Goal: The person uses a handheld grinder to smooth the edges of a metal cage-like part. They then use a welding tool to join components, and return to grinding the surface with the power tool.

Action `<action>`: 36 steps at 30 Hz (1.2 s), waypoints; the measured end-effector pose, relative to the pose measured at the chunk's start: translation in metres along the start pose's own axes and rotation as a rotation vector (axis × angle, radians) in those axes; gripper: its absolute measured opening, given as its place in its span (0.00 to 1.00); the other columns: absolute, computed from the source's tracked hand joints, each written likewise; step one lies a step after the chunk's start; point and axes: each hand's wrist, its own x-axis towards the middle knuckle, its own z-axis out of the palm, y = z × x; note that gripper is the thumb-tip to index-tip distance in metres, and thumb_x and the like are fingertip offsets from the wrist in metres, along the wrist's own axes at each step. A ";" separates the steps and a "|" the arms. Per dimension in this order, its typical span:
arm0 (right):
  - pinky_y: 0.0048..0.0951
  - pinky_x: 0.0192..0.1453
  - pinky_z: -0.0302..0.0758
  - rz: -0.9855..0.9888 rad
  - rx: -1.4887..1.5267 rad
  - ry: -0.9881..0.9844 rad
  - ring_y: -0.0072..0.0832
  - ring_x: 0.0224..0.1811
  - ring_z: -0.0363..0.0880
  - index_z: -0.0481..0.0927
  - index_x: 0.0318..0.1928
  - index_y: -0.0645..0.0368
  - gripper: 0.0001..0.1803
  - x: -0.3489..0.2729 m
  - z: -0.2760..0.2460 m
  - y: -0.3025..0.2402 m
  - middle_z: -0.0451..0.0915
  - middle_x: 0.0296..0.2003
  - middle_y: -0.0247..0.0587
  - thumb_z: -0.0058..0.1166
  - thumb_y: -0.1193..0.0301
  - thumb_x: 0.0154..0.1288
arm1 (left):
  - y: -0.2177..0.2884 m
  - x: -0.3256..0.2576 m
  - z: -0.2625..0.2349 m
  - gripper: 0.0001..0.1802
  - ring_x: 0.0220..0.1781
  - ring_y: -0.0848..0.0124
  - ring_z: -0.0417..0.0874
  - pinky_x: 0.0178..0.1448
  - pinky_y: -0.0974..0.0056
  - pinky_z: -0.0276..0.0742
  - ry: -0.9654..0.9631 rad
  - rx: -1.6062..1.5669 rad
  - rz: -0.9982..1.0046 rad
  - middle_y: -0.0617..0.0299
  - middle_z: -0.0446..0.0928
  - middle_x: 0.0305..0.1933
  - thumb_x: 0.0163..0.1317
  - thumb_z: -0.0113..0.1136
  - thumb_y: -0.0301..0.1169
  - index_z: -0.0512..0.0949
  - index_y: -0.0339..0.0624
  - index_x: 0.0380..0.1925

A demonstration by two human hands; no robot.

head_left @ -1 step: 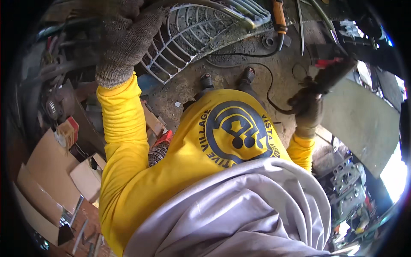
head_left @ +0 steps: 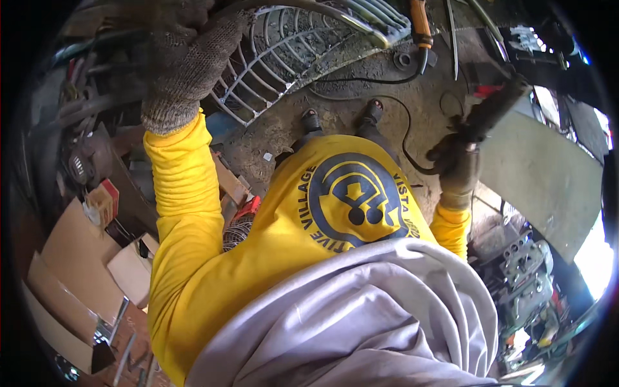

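Note:
My left hand (head_left: 184, 64), in a grey knitted glove, is raised to the upper left and closed around the curved rim of a round metal wire grille (head_left: 290, 45). The grille stands tilted over the dirty ground. My right hand (head_left: 458, 171), in a dark glove, grips a long black welding holder (head_left: 487, 113) that points up and to the right. A black cable (head_left: 403, 138) loops from it across the ground. Both arms are in yellow sleeves, and a grey cloth hangs below my chest. My two shoes (head_left: 309, 119) are just under the grille.
Cardboard boxes (head_left: 71, 258) are stacked at the left. A grey metal sheet (head_left: 548, 174) leans at the right, with an engine part (head_left: 525, 271) below it. An orange-handled tool (head_left: 420, 26) and thin rods lie at the top. Dark machine parts crowd the far left.

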 end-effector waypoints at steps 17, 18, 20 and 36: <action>0.36 0.49 0.81 -0.153 -0.566 -0.268 0.38 0.42 0.89 0.77 0.60 0.63 0.29 -0.037 0.067 0.080 0.87 0.38 0.47 0.68 0.59 0.66 | 0.004 0.021 0.030 0.17 0.47 0.73 0.86 0.48 0.72 0.81 0.001 0.391 0.347 0.58 0.84 0.45 0.74 0.65 0.34 0.79 0.32 0.53; 0.36 0.50 0.81 -0.167 -0.595 -0.263 0.39 0.42 0.89 0.77 0.60 0.63 0.28 -0.038 0.072 0.078 0.87 0.38 0.48 0.69 0.60 0.66 | 0.005 0.022 0.030 0.17 0.47 0.73 0.86 0.48 0.72 0.81 -0.009 0.357 0.336 0.58 0.84 0.45 0.74 0.65 0.34 0.79 0.32 0.54; 0.38 0.50 0.81 -0.285 -0.629 -0.244 0.42 0.42 0.89 0.78 0.58 0.62 0.27 -0.035 0.072 0.085 0.87 0.39 0.48 0.70 0.61 0.64 | 0.009 0.021 0.036 0.16 0.47 0.73 0.86 0.48 0.72 0.81 -0.003 0.308 0.318 0.57 0.84 0.46 0.74 0.65 0.33 0.79 0.32 0.54; 0.43 0.51 0.82 -0.232 -0.771 -0.208 0.53 0.48 0.89 0.78 0.59 0.61 0.29 -0.027 0.080 0.081 0.88 0.43 0.54 0.71 0.60 0.62 | 0.004 0.015 0.012 0.14 0.52 0.71 0.87 0.47 0.71 0.83 -0.100 0.883 0.212 0.56 0.83 0.57 0.79 0.55 0.28 0.76 0.34 0.59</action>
